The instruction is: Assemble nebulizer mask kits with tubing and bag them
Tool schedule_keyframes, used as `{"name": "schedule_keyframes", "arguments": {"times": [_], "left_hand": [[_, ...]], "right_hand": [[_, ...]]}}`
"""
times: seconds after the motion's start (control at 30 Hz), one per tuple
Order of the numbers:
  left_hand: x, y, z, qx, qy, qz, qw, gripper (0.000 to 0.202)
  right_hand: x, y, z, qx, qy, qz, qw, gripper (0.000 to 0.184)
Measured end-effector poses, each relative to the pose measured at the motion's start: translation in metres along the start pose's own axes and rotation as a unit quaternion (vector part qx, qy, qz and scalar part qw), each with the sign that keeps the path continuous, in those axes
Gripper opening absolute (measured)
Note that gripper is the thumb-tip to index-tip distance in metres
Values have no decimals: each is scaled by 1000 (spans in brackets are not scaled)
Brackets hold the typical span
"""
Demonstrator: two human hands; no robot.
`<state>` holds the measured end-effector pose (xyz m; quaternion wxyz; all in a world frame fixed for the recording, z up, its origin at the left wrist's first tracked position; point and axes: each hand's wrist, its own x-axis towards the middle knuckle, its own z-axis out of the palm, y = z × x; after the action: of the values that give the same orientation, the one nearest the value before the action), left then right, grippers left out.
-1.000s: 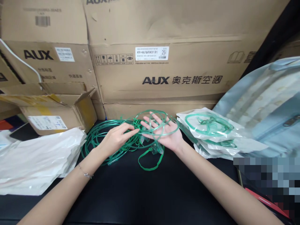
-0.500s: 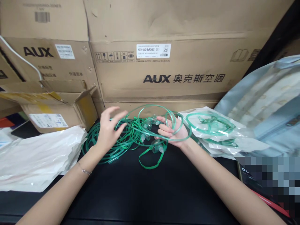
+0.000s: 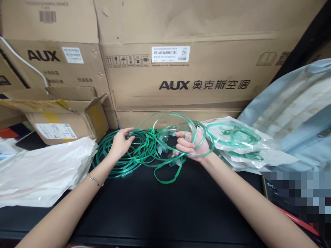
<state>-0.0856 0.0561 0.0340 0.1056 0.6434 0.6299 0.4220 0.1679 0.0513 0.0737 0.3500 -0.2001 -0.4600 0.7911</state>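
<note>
My right hand (image 3: 195,143) has its fingers curled, with loops of clear green oxygen tubing (image 3: 210,137) wound around them. A strand runs from these loops in an arc to my left hand (image 3: 122,143), whose bent fingers and thumb close on the tubing above a green pile. That pile of coiled tubing (image 3: 111,168) lies on the black table. Beside it are tangled green straps (image 3: 151,143) and clear plastic mask parts (image 3: 161,146). Below my right hand sits another clear mask piece (image 3: 176,160) with a green strap loop (image 3: 165,182), partly hidden by the tubing.
White plastic packages (image 3: 46,172) lie at the left. Clear-and-white bags with green tubing (image 3: 235,134) are stacked at the right. An opened small carton (image 3: 59,120) and large cardboard boxes (image 3: 201,100) stand behind. Light blue fabric (image 3: 305,113) hangs at the far right.
My left hand has lowered slightly and moved right, its spread fingers closing on the tubing strand. My right hand keeps the loops, almost in place. The view has shifted slightly.
</note>
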Motion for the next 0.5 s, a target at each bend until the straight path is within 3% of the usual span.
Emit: {"name": "schedule_keyframes", "arguments": {"times": [0.17, 0.33, 0.5], "left_hand": [[11, -17, -9, 143, 14, 34, 989, 33], [15, -25, -21, 262, 47, -16, 964, 36], [16, -23, -37, 326, 49, -56, 943, 28]], "right_hand": [[-3, 1, -10, 22, 4, 40, 999, 68], [-14, 0, -32, 56, 34, 85, 994, 58], [-25, -8, -44, 37, 52, 73, 995, 64]]}}
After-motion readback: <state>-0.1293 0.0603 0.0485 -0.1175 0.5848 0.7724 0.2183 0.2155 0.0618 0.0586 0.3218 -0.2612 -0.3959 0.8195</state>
